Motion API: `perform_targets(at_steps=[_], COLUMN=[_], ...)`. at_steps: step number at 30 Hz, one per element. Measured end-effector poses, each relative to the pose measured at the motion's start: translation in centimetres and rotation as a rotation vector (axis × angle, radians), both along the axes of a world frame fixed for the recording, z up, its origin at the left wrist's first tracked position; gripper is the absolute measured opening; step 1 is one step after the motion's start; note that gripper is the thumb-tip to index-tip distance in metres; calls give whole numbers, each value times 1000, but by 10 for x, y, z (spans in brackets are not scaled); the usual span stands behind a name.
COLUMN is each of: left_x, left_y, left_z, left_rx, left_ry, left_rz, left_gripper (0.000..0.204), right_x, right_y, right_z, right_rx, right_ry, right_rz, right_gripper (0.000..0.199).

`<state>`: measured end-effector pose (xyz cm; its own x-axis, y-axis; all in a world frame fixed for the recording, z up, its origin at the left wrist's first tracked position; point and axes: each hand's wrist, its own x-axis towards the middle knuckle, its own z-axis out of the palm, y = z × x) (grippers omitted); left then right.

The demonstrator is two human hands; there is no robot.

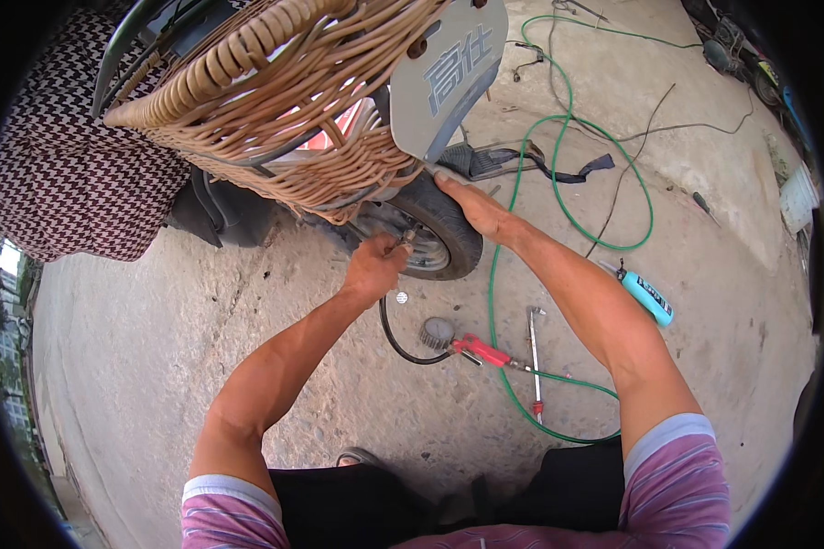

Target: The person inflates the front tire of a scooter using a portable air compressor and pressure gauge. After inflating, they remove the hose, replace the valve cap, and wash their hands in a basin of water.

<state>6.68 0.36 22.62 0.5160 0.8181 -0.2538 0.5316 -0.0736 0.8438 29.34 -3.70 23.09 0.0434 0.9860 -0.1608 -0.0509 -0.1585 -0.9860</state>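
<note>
A black-tired wheel (458, 229) stands under the front of a two-wheeler with a wicker basket (275, 110). My left hand (375, 272) is closed beside the hub, its fingers pinching a metal air chuck (408, 238) close to the rim. A black hose (389, 331) runs from this hand to a red tire inflator (482, 350) with a round gauge (438, 332) on the ground. My right hand (474, 207) grips the top of the tire, its fingertips partly hidden. Whether the chuck sits on the valve I cannot tell.
A green air hose (493, 302) loops across the concrete. Near my right forearm lie a light blue bottle (647, 298) and a metal rod tool (535, 366). A screwdriver (705, 207) and white bucket (798, 199) are farther right. A checkered cover (73, 156) hangs at left.
</note>
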Motion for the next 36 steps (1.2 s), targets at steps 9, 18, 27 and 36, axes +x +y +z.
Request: perform_targets(at_steps=[9,18,27,36], left_x=[1,5,5,6], left_y=[2,5,2,3], left_z=[-9,-16,3,1], left_rx=[262,670,442,420], left_ry=[29,1,88,103], left_rz=[-2,-86,-93,-71], left_gripper=[23,19,19,23], right_x=[-3,-7,-8,23], right_y=[13,5,-11,-100], right_z=[-13,2,25,-42], right_rx=[-24,-35,-49,-256], right_ry=[69,169,-339,-618], right_rz=[-28,-20,-103,-374], right_gripper=[78,75,82,58])
